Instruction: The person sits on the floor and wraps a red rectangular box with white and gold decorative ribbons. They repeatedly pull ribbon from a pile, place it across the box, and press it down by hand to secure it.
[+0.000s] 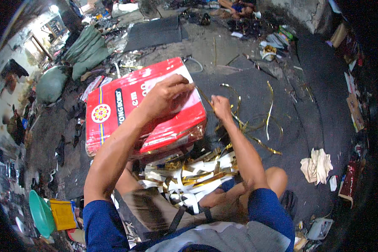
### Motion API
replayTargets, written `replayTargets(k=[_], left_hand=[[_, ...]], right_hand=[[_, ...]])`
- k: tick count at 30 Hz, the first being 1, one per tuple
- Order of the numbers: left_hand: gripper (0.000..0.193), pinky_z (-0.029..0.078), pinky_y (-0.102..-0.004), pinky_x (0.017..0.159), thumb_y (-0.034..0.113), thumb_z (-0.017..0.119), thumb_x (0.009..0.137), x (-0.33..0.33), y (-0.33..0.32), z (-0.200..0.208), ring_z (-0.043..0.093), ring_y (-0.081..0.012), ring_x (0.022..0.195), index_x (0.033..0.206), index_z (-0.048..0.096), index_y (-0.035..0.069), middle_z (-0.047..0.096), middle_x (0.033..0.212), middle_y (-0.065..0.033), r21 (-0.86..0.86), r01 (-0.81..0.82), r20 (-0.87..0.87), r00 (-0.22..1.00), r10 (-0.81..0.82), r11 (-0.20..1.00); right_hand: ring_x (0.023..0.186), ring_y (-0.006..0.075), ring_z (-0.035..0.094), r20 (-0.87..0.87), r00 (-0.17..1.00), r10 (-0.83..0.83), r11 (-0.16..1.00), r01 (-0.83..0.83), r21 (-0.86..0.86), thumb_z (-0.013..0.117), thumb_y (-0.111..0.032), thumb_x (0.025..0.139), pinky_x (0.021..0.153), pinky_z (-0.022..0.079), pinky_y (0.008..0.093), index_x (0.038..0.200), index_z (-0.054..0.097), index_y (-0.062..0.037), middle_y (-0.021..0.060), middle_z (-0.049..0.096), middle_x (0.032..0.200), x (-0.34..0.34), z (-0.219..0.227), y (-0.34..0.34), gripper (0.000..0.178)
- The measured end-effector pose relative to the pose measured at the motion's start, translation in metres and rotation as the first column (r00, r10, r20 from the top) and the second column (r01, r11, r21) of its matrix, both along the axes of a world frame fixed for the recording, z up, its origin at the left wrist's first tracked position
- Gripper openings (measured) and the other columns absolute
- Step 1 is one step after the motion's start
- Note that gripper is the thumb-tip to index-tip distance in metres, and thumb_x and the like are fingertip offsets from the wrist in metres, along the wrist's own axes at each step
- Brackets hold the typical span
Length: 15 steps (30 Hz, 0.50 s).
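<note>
A: So how far along would this be judged to be?

B: Partway at best, tbh. The red box [130, 101] is parked just left of the middle of the frame, and a gold strip [204, 96] is held between two hands off its right edge, so that bit looks underway. Plenty seems left, though: loose gold strips [269, 109] are scattered right of centre, and a pile of white and gold strips [197, 173] is heaped at lower middle. How many of those are to be dealt with can't be told.

A: And the fingers?

B: Left hand [170, 93]: fingers curled in over the box's upper right part, with the strip's upper end seemingly pinched at the tips. Whether the box is touched can't be made out. Right hand [222, 108]: folded nearly into a fist, with the lower end apparently gripped by thumb and index. No real opening is shown by either.
</note>
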<state>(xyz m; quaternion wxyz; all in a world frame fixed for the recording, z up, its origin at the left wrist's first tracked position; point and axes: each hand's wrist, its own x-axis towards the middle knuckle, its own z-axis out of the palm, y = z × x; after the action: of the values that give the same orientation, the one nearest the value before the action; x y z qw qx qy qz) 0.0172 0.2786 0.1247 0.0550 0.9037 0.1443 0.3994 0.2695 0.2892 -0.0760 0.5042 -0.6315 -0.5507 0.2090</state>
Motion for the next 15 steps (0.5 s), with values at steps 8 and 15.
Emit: replayTargets(k=[8,15], left_hand=[[0.046,0.040,-0.0455,0.118,0.034,0.068,0.094,-0.017,-0.017,0.001,0.050,-0.0330,0.138,0.135,0.069,0.012,0.063,0.144,-0.0035,0.168,-0.165,-0.292,0.933,0.209,0.972],[0.063,0.030,-0.0465,0.125,0.048,0.061,0.099,-0.009,-0.009,-0.007,0.038,-0.0355,0.149,0.152,0.052,0.015,0.049,0.159,-0.0065,0.073,-0.147,-0.307,0.938,0.162,0.986]], right_hand=[[0.076,0.0443,0.067,0.113,0.989,-0.094,0.995,0.097,-0.018,0.061,-0.037,0.099,0.070,0.050,0.0525,0.083,0.070,0.0013,0.0253,0.070,0.083,0.039,0.024,-0.004,0.042],[0.083,0.0438,0.071,0.498,0.686,-0.530,0.804,0.593,0.039,0.054,-0.040,0.101,0.078,0.054,0.0538,0.091,0.071,0.0009,0.0219,0.074,0.091,0.110,0.025,-0.004,0.046]])
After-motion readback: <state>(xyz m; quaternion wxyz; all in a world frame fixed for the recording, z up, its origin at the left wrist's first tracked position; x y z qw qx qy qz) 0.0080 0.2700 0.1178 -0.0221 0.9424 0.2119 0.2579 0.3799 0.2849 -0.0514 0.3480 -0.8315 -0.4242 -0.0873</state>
